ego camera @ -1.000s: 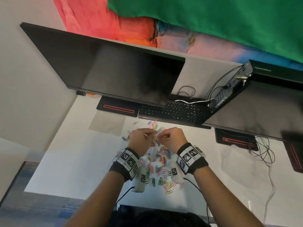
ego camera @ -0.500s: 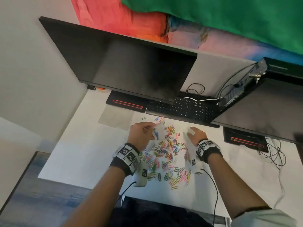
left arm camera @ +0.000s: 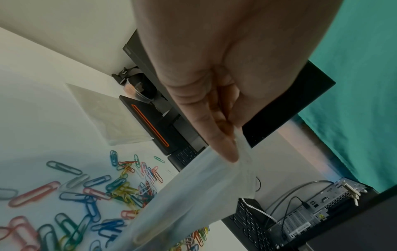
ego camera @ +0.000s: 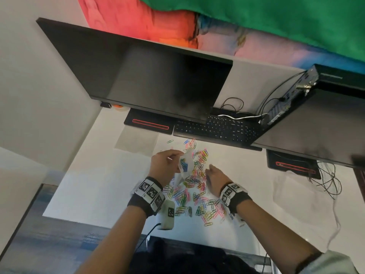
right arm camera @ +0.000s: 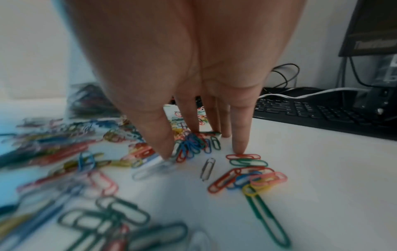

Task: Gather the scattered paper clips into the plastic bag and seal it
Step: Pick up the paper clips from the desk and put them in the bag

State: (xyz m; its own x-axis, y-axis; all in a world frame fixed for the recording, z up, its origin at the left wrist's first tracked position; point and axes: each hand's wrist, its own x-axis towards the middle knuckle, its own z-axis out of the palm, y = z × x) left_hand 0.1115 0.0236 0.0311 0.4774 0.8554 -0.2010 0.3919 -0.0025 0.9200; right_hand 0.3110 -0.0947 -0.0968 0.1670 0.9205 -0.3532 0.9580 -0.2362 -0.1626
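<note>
Many coloured paper clips (ego camera: 197, 196) lie scattered on the white table (ego camera: 94, 186) between my hands. My left hand (ego camera: 173, 161) holds the clear plastic bag (ego camera: 184, 165) just above the table; a few clips show inside it. In the left wrist view, the thumb and fingers of my left hand (left arm camera: 229, 144) pinch the top edge of the bag (left arm camera: 193, 195). My right hand (ego camera: 212, 173) is down on the pile. Its straight fingers (right arm camera: 238, 146) touch the table, with a small bunch of clips (right arm camera: 191, 146) between thumb and forefinger.
A black keyboard (ego camera: 215, 128) and a large monitor (ego camera: 150, 76) stand just behind the clips. A second monitor (ego camera: 316, 123) overhangs at the right. A flat clear sheet (ego camera: 136, 140) lies at back left. Loose cables (ego camera: 327, 180) trail at the right.
My right hand has left the bag's mouth, swung to the right and come down onto the clips. The left hand keeps hold of the bag.
</note>
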